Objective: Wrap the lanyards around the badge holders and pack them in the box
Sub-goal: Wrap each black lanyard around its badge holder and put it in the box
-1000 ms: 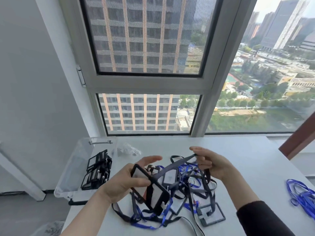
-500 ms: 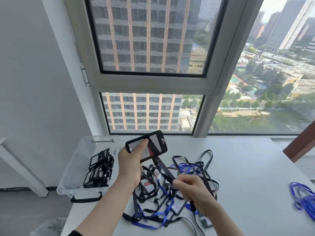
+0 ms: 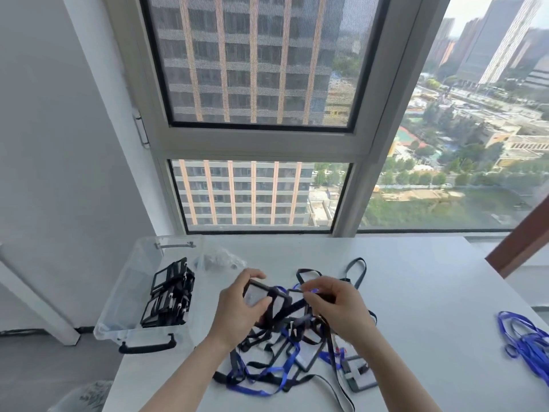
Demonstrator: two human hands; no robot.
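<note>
At frame centre, my left grip clasps a holder above the tangled pile on the surface. Its long axis runs left to right, dipping rightward. My right grip pinches the black lanyard just right of it. The box at the left contains wrapped holders.

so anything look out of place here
A bunch of blue lanyards lies alone at the table's right edge, apart from the central tangled pile. The clear box seems to overhang the left edge.
</note>
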